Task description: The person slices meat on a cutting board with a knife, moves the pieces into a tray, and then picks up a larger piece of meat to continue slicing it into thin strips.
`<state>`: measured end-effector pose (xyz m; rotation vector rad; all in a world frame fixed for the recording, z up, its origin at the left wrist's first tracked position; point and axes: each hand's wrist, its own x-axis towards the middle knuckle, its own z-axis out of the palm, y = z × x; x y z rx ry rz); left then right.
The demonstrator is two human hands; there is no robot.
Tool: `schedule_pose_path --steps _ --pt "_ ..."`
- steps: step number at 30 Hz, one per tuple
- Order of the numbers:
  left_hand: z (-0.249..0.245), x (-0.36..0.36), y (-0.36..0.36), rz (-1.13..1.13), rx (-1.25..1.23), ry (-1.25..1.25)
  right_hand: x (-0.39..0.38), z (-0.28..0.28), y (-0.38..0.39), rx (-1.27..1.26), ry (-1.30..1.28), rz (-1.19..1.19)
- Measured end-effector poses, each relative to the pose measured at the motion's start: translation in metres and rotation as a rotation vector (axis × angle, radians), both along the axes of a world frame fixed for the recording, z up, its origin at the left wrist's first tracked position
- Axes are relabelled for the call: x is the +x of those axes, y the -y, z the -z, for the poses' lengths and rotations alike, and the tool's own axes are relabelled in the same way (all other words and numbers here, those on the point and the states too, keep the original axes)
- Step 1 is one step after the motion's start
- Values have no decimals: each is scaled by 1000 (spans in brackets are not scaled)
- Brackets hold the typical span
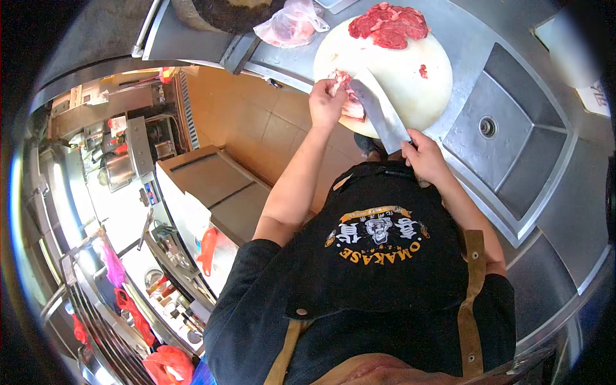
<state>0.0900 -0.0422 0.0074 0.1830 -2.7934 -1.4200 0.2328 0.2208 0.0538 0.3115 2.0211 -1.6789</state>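
Our left hand (327, 106) pinches a fatty meat piece (353, 109) at eight o'clock on the round board (410, 93); our right hand (427, 157) is closed round the handle of the knife (380, 114), blade just beside the piece. We judge the red meat (389, 25) at twelve o'clock already cut, the fatty piece unfinished.

Steel counter (471, 38), top right: round cutting board (410, 83), clear plastic bag (292, 24) (knotted, maybe) left of it.
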Motion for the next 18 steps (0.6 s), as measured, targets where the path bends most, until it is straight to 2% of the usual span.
schedule_pose_path --steps 2,4,7,11,13,14,18 --pt "18 -1 3 -55 88 -4 -2 -6 2 80 -116 -23" --pt "15 1 0 -96 183 13 -3 -8 3 136 -281 -50" --pt "18 3 1 -109 233 4 -13 -13 3 204 -268 -125" --pt "30 4 5 -105 211 1 -15 1 10 302 -373 -155" --pt "23 10 -2 -47 56 -131 -17 2 15 332 -402 -183" --pt "20 11 -6 -17 -19 -198 -21 3 16 279 -336 -183" --pt "4 13 -13 82 -175 -233 -53 5 30 134 -175 -173"
